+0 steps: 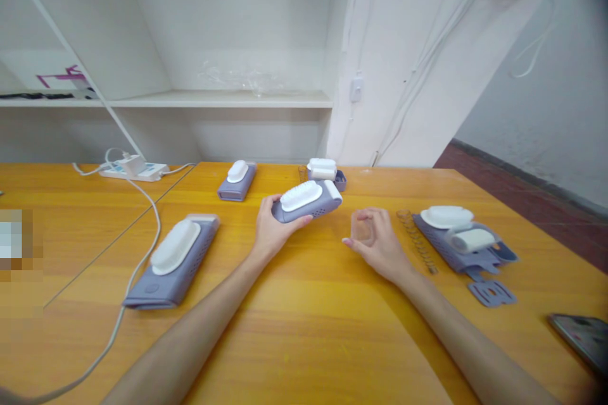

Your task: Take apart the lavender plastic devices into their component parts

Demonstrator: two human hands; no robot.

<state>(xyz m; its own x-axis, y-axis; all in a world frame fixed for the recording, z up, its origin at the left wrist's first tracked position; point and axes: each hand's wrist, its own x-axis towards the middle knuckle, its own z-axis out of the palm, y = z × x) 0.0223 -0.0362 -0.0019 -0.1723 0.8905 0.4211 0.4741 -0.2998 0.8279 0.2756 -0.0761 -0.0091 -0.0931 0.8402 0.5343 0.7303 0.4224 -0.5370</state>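
Both hands work above the middle of the table (308,342): the left hand (270,224) pinches the left end of a purple unit (313,208) between thumb and fingers, a hold that seems chosen to leave its white pad (301,195) and right end uncovered. Apart from it, the right hand (384,243) curls thumb and fingers around a clear cup (361,229), gripping it by the sides, perhaps because its walls look thin. Beside that hand lies a coil spring (418,243); toward the table's right edge sits an opened unit (439,245), its loose plate (491,293) probably kept close as a matching part. Left of centre, another unit (187,272) rests pad upward, likely because its flat body lies steadily.
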